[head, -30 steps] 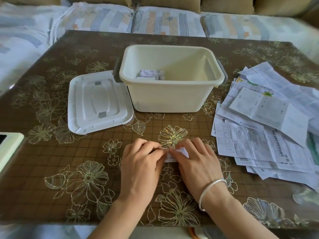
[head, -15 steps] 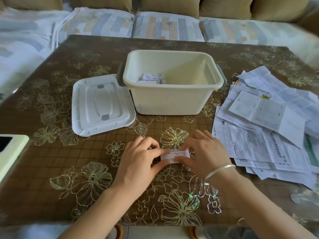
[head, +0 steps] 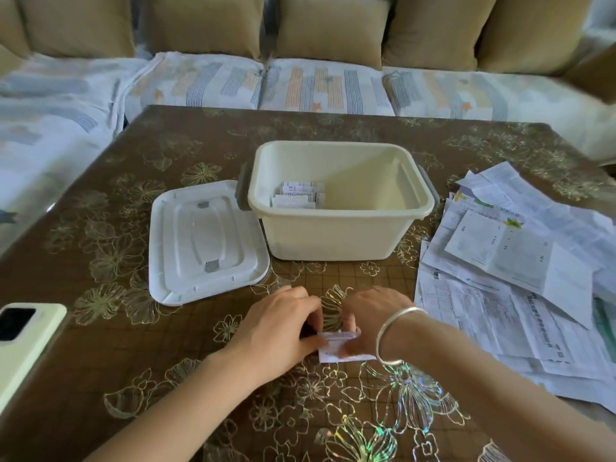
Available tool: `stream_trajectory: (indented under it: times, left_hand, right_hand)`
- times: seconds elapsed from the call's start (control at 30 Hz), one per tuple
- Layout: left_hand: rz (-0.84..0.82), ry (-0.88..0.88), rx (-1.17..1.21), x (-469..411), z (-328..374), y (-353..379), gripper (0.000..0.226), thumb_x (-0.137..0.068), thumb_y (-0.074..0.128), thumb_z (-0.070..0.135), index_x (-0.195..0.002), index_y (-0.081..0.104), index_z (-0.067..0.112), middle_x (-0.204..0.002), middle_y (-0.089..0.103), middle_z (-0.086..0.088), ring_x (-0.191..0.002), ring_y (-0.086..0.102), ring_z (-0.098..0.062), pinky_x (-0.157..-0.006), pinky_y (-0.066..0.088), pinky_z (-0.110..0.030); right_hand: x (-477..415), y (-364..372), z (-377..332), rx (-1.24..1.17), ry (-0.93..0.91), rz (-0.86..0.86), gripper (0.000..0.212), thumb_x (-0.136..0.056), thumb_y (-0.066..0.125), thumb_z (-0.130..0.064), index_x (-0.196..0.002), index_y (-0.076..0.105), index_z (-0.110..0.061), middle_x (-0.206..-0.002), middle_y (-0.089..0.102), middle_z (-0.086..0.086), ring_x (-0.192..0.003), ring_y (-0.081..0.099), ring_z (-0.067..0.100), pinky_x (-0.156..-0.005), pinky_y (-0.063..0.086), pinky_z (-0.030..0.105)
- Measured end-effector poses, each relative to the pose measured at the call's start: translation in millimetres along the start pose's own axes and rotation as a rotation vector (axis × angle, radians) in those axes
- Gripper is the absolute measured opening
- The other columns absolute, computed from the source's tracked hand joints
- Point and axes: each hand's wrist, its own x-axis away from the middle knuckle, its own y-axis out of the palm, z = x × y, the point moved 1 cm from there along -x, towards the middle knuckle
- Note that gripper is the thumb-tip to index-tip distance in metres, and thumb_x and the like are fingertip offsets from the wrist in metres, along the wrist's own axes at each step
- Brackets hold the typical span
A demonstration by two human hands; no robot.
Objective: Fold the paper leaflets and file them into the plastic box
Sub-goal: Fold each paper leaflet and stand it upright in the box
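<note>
Paper, white and printed: one folded leaflet (head: 336, 354), small and oblong, low over the table (head: 133, 361) at 6 o'clock of the plastic box (head: 340, 235). Whether it rests on the surface cannot be told.

Head view (sole view).

1. Left hand (head: 283, 325): fingers curled, thumb and fingertips pinching the leaflet's left end.
2. Right hand (head: 373, 315), silver bangle (head: 396, 331) at the wrist: fingers curled over, pinching the right end.
3. Plastic box: cream, open, upright, at 12 o'clock of the hands and well apart from them.
4. Filed leaflets (head: 296, 195): a short row on edge against the box's left inner wall.
5. Lid (head: 206, 241): white, flat on the table at 10 o'clock, just beside the box.
6. Loose leaflets (head: 500, 295): unfolded, an overlapping heap at 3 o'clock.
7. Phone (head: 23, 341): pale case, at 9 o'clock by the table's edge.
8. Sofa (head: 326, 85): beyond the table, far 12 o'clock.

Step in hand, by judgement: pressing the last crease of this leaflet. The task looks early, with few filed and many loose.

Next move calls for a firm one-handed pinch, a lift over the box's near rim, and setting the leaflet on edge beside the filed row. That frees the other hand for the heap.
</note>
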Motion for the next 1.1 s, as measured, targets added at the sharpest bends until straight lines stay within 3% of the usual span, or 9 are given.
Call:
stream_trajectory:
  times: [0.17, 0.3, 0.43, 0.53, 0.67, 0.73, 0.83, 1.0, 1.1]
  left_hand:
    - [-0.120, -0.021, 0.142, -7, -3, -2, 0.018, -0.083, 0.074, 0.034, -0.098, 0.065, 0.032, -0.084, 0.062, 0.020, -0.078, 0.056, 0.004, -0.068, 0.042, -0.010]
    - [-0.098, -0.028, 0.161, -14, -3, -16, 0.004, -0.087, 0.069, 0.031, -0.091, 0.067, 0.032, -0.085, 0.059, 0.019, -0.080, 0.055, 0.003, -0.074, 0.047, -0.015]
    - [0.112, -0.018, 0.397, -26, -9, -60, 0.009, -0.085, 0.069, 0.024, -0.089, 0.069, 0.031, -0.081, 0.065, 0.019, -0.083, 0.059, 0.002, -0.071, 0.045, -0.011]
    - [0.415, -0.018, 0.547, -35, -14, -96, 0.006, -0.086, 0.064, 0.028, -0.088, 0.070, 0.029, -0.079, 0.069, 0.015, -0.072, 0.063, -0.005, -0.061, 0.045, -0.010]
    - [0.776, -0.119, 0.586, -44, -35, -117, 0.010, -0.092, 0.062, 0.022, -0.088, 0.069, 0.028, -0.078, 0.070, 0.012, -0.069, 0.063, -0.004, -0.063, 0.048, -0.015]
    - [0.877, -0.177, 0.575, -53, -47, -116, 0.014, -0.093, 0.060, 0.020, -0.089, 0.068, 0.030, -0.080, 0.069, 0.014, -0.076, 0.064, -0.002, -0.067, 0.049, -0.014]
    - [0.919, -0.209, 0.552, -69, -53, -109, 0.014, -0.094, 0.059, 0.016, -0.092, 0.067, 0.027, -0.086, 0.069, 0.016, -0.086, 0.064, -0.002, -0.073, 0.049, -0.015]
    - [0.901, -0.218, 0.517, -84, -53, -95, 0.013, -0.094, 0.057, 0.019, -0.095, 0.068, 0.026, -0.090, 0.068, 0.017, -0.093, 0.062, -0.002, -0.084, 0.051, -0.029]
    - [0.907, -0.205, 0.497, -90, -56, -87, 0.013, -0.094, 0.056, 0.020, -0.096, 0.068, 0.026, -0.092, 0.067, 0.019, -0.096, 0.061, 0.000, -0.083, 0.049, -0.021]
  right_hand:
    - [2, 3, 2, -0.090, -0.021, 0.041, 0.034, -0.082, 0.070, -0.041, -0.109, 0.054, -0.025, -0.109, 0.063, -0.004, -0.100, 0.059, 0.019, -0.082, 0.046, 0.030]
    - [3, -20, 4, -0.112, -0.104, 0.037, 0.025, -0.085, 0.066, -0.043, -0.105, 0.062, -0.030, -0.107, 0.064, -0.009, -0.099, 0.060, 0.013, -0.086, 0.049, 0.027]
    - [6, -78, 9, -0.166, -0.084, 0.306, 0.013, -0.086, 0.062, -0.044, -0.091, 0.062, -0.033, -0.085, 0.061, -0.012, -0.082, 0.059, 0.012, -0.075, 0.050, 0.026]
    - [7, -128, 8, -0.299, -0.151, 0.366, 0.014, -0.083, 0.063, -0.045, -0.078, 0.058, -0.033, -0.077, 0.063, -0.013, -0.069, 0.057, 0.007, -0.064, 0.046, 0.022]
    - [-18, -167, 19, -0.414, -0.192, 0.520, 0.009, -0.081, 0.067, -0.038, -0.086, 0.063, -0.032, -0.089, 0.068, -0.011, -0.082, 0.063, 0.012, -0.077, 0.052, 0.031]
    - [-43, -172, 25, -0.361, -0.154, 0.528, 0.007, -0.084, 0.070, -0.028, -0.087, 0.063, -0.029, -0.091, 0.067, -0.009, -0.084, 0.062, 0.012, -0.072, 0.051, 0.022]
    - [-77, -165, 25, -0.263, -0.102, 0.423, 0.006, -0.084, 0.069, -0.029, -0.086, 0.063, -0.030, -0.084, 0.063, -0.013, -0.077, 0.059, 0.008, -0.058, 0.040, 0.008]
    - [-109, -143, 21, -0.213, -0.086, 0.333, 0.009, -0.081, 0.071, -0.032, -0.088, 0.070, -0.026, -0.075, 0.060, -0.014, -0.076, 0.061, 0.011, -0.057, 0.041, 0.013]
    - [-120, -138, 21, -0.146, -0.066, 0.299, 0.007, -0.080, 0.072, -0.033, -0.082, 0.068, -0.029, -0.084, 0.067, -0.010, -0.078, 0.062, 0.014, -0.060, 0.046, 0.020]
